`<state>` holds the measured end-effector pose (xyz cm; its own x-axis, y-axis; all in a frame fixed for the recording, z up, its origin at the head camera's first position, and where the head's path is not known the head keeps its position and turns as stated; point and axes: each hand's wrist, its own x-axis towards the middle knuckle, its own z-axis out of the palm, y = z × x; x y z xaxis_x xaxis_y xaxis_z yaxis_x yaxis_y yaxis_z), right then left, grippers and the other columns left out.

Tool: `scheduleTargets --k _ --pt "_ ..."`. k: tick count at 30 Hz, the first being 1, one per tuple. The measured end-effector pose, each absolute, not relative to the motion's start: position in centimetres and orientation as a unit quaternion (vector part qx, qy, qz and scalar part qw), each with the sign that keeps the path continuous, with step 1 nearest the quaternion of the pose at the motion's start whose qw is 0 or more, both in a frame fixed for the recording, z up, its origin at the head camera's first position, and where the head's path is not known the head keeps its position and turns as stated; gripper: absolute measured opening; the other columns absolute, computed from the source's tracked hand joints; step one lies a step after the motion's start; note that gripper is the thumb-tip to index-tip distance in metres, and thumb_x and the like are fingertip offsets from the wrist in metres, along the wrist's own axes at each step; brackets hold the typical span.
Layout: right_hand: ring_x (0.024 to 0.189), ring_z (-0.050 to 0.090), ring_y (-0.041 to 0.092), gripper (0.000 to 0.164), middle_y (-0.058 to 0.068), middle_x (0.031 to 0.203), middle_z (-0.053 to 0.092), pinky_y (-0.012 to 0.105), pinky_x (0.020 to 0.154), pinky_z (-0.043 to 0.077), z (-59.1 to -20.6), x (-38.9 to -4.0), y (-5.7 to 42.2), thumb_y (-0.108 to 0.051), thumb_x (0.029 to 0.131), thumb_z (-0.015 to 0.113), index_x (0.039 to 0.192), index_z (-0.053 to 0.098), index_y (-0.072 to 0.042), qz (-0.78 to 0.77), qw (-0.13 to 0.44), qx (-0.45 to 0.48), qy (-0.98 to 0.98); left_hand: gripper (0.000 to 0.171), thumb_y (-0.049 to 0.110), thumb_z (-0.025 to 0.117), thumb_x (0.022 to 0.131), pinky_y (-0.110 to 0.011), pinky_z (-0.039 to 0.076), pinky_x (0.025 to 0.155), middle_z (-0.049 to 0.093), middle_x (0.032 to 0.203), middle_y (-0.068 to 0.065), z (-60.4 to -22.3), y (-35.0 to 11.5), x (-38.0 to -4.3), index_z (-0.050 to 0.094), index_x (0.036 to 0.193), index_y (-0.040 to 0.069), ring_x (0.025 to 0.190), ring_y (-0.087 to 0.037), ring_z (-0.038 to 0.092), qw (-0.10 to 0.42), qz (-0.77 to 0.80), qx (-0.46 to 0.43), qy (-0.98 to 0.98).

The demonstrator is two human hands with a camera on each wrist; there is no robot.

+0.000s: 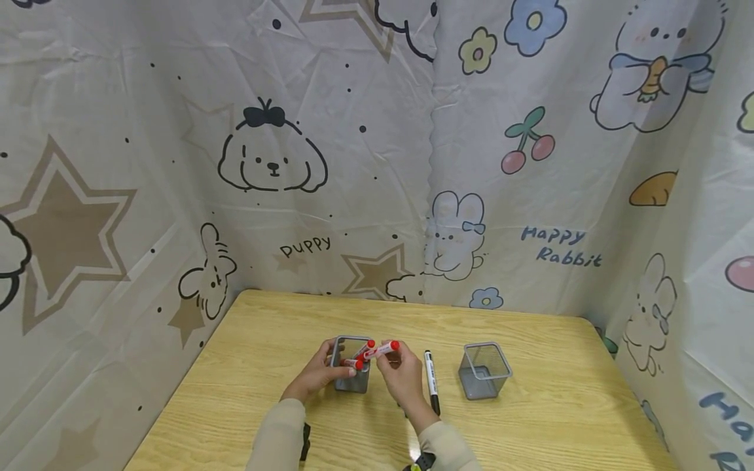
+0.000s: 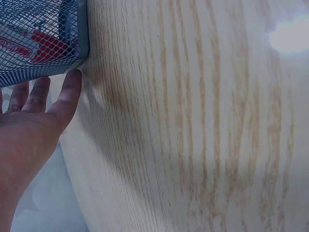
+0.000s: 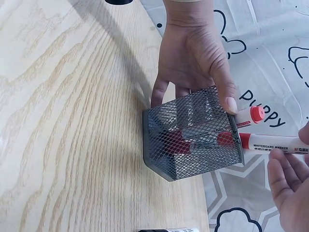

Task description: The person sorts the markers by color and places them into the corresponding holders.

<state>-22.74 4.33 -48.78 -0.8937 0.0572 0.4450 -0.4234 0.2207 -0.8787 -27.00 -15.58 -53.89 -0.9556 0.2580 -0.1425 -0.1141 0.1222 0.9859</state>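
My left hand (image 1: 318, 376) holds a grey wire-mesh pen holder (image 3: 193, 159), thumb at its rim and the other fingers around the far side. Red whiteboard markers stand inside; one red marker (image 3: 252, 116) pokes out beside the thumb. Between the fingertips of my right hand (image 1: 405, 381), another red whiteboard marker (image 3: 275, 143) is pinched, its red end at the holder's mouth and its barrel slanting outward. Seen from the left wrist, the left fingers (image 2: 67, 94) lie near the holder's lower corner, with red marker parts visible through the mesh.
A black marker (image 1: 432, 379) lies on the wooden table (image 1: 265, 327) just right of my right hand. Farther right stands a second mesh pen holder (image 1: 484, 383). A printed cloth curtain (image 1: 377, 163) hangs behind the table and along both sides.
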Motion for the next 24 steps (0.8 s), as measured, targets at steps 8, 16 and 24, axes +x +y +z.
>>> scheduleTargets --k 8,16,24 --pt "0.074 0.063 0.024 0.02 0.014 0.084 0.066 0.023 0.062 0.051 -51.7 -24.4 4.5 0.007 0.08 0.066 0.096 0.055 0.006 0.637 0.163 0.104 -0.746 0.081 0.014 0.078 0.075 -0.05 0.036 0.095 0.03 0.141 -0.025 -53.9 -15.5 -27.0 0.029 0.14 0.003 0.123 -0.041 0.039 0.143 0.672 0.047 0.725" --pt "0.07 0.062 0.014 0.016 0.005 0.083 0.067 0.025 0.059 0.05 -53.3 -25.2 4.4 -0.007 0.082 0.068 0.096 0.064 -0.001 0.593 0.191 0.116 -0.774 0.082 0.014 0.077 0.076 -0.05 0.035 0.096 0.029 0.141 -0.027 -53.9 -15.4 -27.0 0.027 0.14 0.002 0.121 -0.041 0.041 0.145 0.673 0.05 0.723" --pt "0.069 0.061 0.014 0.021 0.004 0.084 0.065 0.024 0.058 0.049 -53.3 -25.3 4.1 -0.004 0.082 0.067 0.101 0.058 -0.002 0.592 0.17 0.121 -0.778 0.082 0.014 0.077 0.076 -0.047 0.039 0.093 0.029 0.141 -0.027 -54.0 -15.5 -27.0 0.027 0.14 0.002 0.119 -0.04 0.043 0.147 0.673 0.051 0.723"
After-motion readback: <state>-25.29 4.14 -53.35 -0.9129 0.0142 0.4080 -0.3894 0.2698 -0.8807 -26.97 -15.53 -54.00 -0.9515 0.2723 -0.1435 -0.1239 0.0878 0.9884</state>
